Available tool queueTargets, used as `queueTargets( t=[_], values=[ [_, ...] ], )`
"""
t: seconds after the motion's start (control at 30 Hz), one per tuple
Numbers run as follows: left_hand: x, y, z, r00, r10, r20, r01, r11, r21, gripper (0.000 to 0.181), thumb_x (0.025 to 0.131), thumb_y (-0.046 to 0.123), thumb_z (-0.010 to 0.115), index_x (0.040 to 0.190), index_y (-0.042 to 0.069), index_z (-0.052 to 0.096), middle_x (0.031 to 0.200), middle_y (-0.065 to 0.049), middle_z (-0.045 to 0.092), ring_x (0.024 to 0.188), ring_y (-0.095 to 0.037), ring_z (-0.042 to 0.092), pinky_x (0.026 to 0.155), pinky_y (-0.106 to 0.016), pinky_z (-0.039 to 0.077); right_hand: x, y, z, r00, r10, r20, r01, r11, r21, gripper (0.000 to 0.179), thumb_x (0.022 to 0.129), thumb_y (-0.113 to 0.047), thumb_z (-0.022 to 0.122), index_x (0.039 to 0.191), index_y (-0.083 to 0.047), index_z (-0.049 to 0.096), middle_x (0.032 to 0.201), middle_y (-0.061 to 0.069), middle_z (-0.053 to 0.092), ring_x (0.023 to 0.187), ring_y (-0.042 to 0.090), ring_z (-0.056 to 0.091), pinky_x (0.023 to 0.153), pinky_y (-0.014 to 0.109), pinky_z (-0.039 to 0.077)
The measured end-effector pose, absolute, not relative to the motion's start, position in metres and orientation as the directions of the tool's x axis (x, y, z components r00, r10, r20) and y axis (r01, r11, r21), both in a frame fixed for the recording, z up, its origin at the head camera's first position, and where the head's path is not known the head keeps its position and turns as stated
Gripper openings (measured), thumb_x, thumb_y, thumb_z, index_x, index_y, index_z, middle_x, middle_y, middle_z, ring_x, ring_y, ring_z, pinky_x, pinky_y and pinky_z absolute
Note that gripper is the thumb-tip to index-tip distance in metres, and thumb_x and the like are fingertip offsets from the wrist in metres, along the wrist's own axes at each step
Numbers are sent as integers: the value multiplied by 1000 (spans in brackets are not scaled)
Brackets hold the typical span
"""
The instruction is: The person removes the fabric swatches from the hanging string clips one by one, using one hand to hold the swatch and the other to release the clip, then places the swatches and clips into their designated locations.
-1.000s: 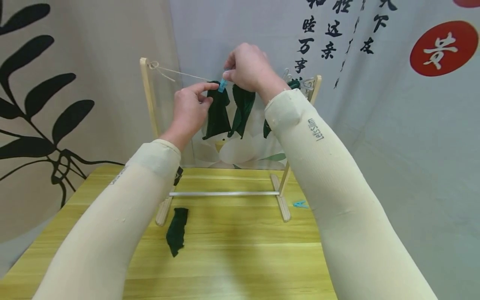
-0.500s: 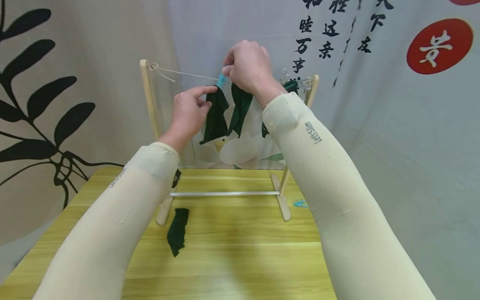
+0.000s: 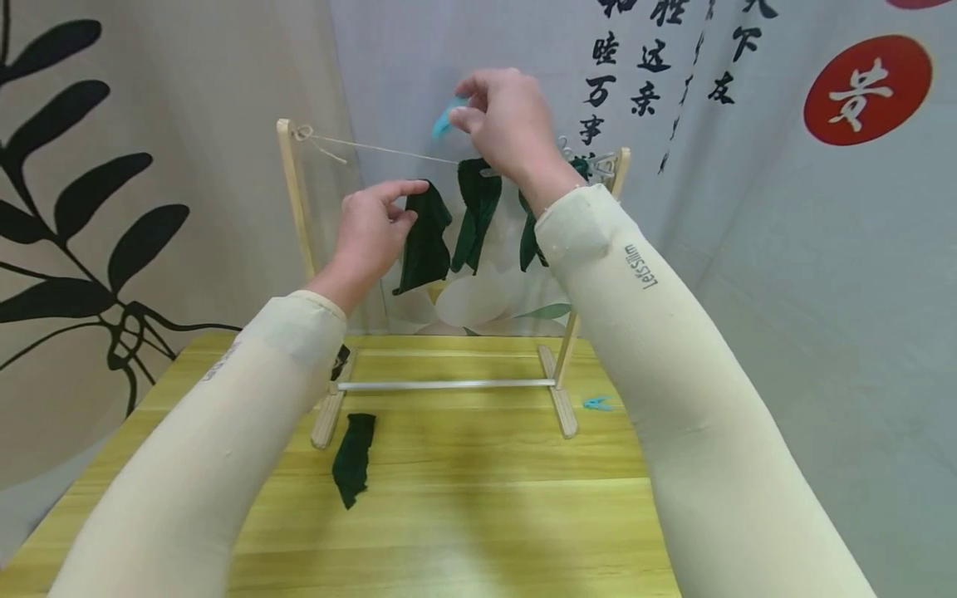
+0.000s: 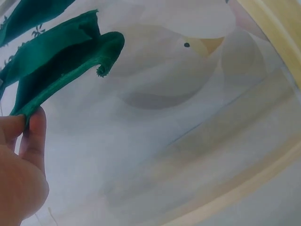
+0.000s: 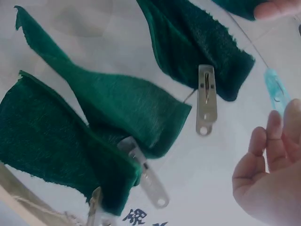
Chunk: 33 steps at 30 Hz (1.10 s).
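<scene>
My left hand (image 3: 366, 232) pinches the top of a dark green cloth piece (image 3: 426, 241) between thumb and fingers; the cloth hangs below the string (image 3: 389, 150). In the left wrist view the same cloth (image 4: 56, 70) is held at one end. My right hand (image 3: 508, 120) holds a light blue clothespin (image 3: 447, 118) above the string, apart from the cloth. The right wrist view has this clothespin (image 5: 276, 89) at its right edge. Beside the held cloth, another green cloth (image 3: 476, 212) hangs on the string with a grey clothespin (image 5: 206, 94) on it.
More green cloth (image 5: 51, 141) hangs toward the right post (image 3: 620, 174), with grey clothespins there. A silver rod (image 3: 449, 384) joins the stand's wooden feet. On the table (image 3: 486, 515) lie a green cloth piece (image 3: 354, 461) and a blue clothespin (image 3: 597, 404).
The blue clothespin has come off the string and the cloth and risen with my right hand. My left hand has drawn the cloth slightly down and left, away from the string.
</scene>
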State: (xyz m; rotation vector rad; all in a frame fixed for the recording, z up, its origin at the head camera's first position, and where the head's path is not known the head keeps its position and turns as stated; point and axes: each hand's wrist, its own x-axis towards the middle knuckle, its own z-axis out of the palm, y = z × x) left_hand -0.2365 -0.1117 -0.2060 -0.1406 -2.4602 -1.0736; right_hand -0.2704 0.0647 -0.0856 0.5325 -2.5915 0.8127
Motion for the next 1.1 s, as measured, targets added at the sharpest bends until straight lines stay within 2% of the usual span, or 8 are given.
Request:
queueTargets(
  t=[0.2,0.27,0.37,0.6,0.7,0.83,1.0,1.1],
  values=[
    [-236,-118,-211,-892,-24,452,303,709,636,47,108,7,63,149,28,65,156,-5,62,84,-25,63,66,-24,49,-271,84,-84,-864,-226,449,-461,713,-528,43,112,-30,55,155,-23,58,147,1,66,122,12,62,102,23,53],
    [-234,-121,-214,-890,-5,456,316,714,624,47,107,7,64,149,27,66,155,-7,63,86,-25,64,64,-24,46,-270,90,-84,-865,-225,448,-459,717,-525,41,112,-28,54,153,-24,61,151,-3,65,129,8,65,105,21,54],
    [-232,-126,-220,-889,22,457,330,721,609,46,106,6,66,147,26,67,149,-11,67,84,-26,64,58,-24,43,-269,101,-86,-844,-231,483,-480,727,-491,35,111,-27,57,144,-21,70,146,-4,69,127,6,68,102,19,55],
    [-223,-140,-232,-898,43,438,335,711,619,47,103,5,69,146,25,69,121,-19,76,81,-26,63,55,-25,42,-266,135,-100,-665,-228,711,-633,677,-375,17,104,-20,72,107,-10,86,113,4,82,104,12,68,79,15,47],
    [-219,-146,-236,-895,53,442,342,717,607,48,102,5,71,146,24,69,102,-19,76,72,-24,59,53,-25,39,-264,153,-107,-611,-221,760,-680,639,-361,14,101,-17,76,102,-8,87,108,8,83,99,11,65,80,16,44],
    [-212,-153,-244,-900,70,430,346,714,609,50,101,6,73,148,23,67,85,-16,68,64,-24,53,54,-24,40,-256,177,-122,-588,-176,789,-692,615,-378,11,99,-17,79,101,-9,87,105,9,84,89,1,55,82,18,39],
    [-202,-161,-259,-908,90,409,343,719,604,52,101,5,74,149,24,66,97,-15,73,82,-27,68,57,-22,43,-243,208,-157,-607,-74,792,-679,565,-468,9,96,-13,82,100,-7,87,103,13,83,88,1,52,79,21,37],
    [-197,-164,-270,-911,87,402,334,730,597,54,100,5,75,149,25,65,107,-15,76,73,-28,66,50,-26,40,-237,229,-187,-653,8,757,-633,543,-552,10,95,-14,83,100,-7,87,98,-1,83,90,3,54,77,22,38]
  ],
)
